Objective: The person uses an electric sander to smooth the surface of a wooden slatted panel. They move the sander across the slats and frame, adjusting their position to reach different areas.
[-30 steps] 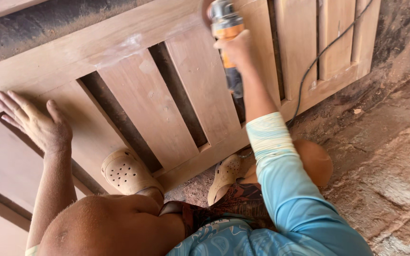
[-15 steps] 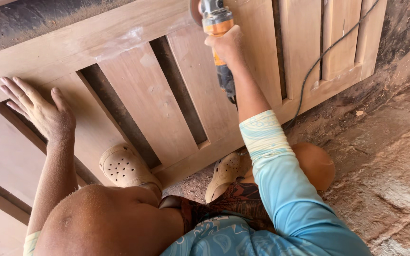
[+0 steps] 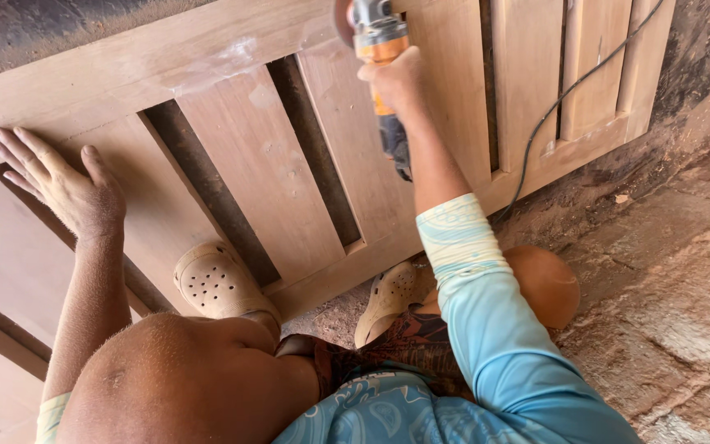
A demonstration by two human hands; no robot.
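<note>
Wooden door (image 3: 232,177), one grinder (image 3: 378,49), two hands.

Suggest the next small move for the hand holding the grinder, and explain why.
Probably draw the grinder slowly down the slat. The right hand holds it at the slat's top, the left hand lies flat on the wooden frame, and the slat below looks unworked.

Head view, steeply downward, close
</note>
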